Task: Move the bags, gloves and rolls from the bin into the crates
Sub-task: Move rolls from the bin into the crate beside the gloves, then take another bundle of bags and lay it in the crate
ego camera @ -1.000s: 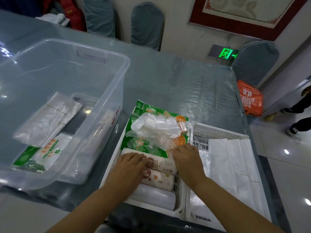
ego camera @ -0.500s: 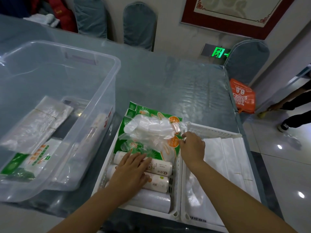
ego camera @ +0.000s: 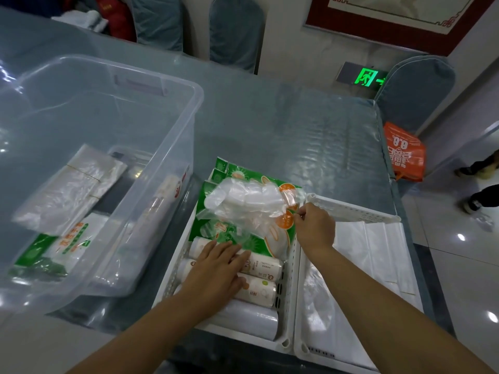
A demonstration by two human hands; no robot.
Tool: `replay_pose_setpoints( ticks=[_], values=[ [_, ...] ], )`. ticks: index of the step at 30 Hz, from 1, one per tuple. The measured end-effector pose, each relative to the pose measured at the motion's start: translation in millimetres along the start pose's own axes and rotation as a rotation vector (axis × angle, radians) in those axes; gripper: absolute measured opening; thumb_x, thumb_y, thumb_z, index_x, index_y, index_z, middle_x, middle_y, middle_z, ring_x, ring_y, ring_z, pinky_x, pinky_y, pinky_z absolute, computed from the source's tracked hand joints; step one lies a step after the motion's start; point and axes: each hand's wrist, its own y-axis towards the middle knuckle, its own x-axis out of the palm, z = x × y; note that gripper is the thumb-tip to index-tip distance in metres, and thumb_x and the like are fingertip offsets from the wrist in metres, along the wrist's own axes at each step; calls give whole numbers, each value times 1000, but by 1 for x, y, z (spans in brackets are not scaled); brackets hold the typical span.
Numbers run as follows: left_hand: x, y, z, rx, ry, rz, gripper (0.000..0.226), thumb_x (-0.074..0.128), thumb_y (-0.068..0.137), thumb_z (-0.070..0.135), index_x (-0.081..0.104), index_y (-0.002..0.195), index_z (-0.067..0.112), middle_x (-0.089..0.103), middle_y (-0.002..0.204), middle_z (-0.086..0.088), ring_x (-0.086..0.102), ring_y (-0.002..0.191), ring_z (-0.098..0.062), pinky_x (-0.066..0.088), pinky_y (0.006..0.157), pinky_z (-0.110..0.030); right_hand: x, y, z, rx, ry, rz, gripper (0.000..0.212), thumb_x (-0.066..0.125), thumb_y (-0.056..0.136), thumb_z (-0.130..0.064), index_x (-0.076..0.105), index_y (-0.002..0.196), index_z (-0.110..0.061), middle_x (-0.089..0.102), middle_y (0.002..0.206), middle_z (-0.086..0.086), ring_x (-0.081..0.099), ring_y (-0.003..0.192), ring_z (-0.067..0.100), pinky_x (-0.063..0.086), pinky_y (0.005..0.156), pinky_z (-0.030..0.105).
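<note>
Glass-topped worktop point(ego camera: 297, 125): left hand point(ego camera: 216, 268), grip flat and empty, steadies paper-labelled white rolls point(ego camera: 259, 279) in slotted white plastic crate point(ego camera: 290, 292); right hand point(ego camera: 314, 228) pinches clear bag of gloves point(ego camera: 243, 203). Advice: seat it flat before release.

Left crate point(ego camera: 286, 314) packed full; bin point(ego camera: 172, 147) interior open above.

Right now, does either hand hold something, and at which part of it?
The right hand pinches the right edge of the clear plastic pack of gloves. The left hand lies flat on the white printed rolls, gripping nothing.
</note>
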Motion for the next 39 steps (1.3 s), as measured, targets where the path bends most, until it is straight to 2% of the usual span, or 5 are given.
replay_pose_setpoints(
  ticks=[9, 14, 19, 32, 39],
  values=[
    [-32, 11, 1, -89, -160, 2, 48, 49, 89, 30, 38, 136, 27, 37, 145, 4, 28, 132, -15, 17, 111, -32, -7, 4, -14, -160, -4, 119, 24, 63, 80, -18, 59, 102, -9, 59, 102, 11, 52, 93, 28, 43, 80, 41],
    [-63, 7, 8, -62, -84, 78, 47, 48, 90, 32, 37, 136, 26, 37, 146, 3, 27, 134, -17, 15, 113, -36, 3, 4, -37, -440, -142, -132, 43, 39, 95, -40, 45, 132, -19, 49, 130, 8, 45, 119, 28, 36, 96, 43],
    [-99, -5, 11, -35, -35, 224, 43, 45, 92, 28, 42, 134, 23, 44, 142, 0, 33, 131, -17, 21, 110, -35, 5, -20, -48, -477, -219, -83, 45, 21, 93, -44, 59, 105, -24, 58, 105, 5, 48, 99, 23, 39, 81, 39],
    [-226, -61, -95, -133, 105, 466, 29, 58, 86, 19, 62, 115, 19, 66, 116, -3, 58, 107, -26, 43, 93, -40, -70, -23, -190, -649, 236, 380, 21, 57, 86, -10, 65, 67, -7, 60, 61, 11, 53, 57, 28, 42, 54, 33],
    [-259, -98, -240, -265, 145, 307, 31, 52, 89, 24, 58, 120, 24, 62, 123, -2, 52, 115, -25, 35, 95, -34, -49, -47, -331, -802, 310, 186, 23, 53, 88, -20, 65, 71, -12, 66, 67, 6, 58, 64, 26, 47, 57, 34]
  ],
)
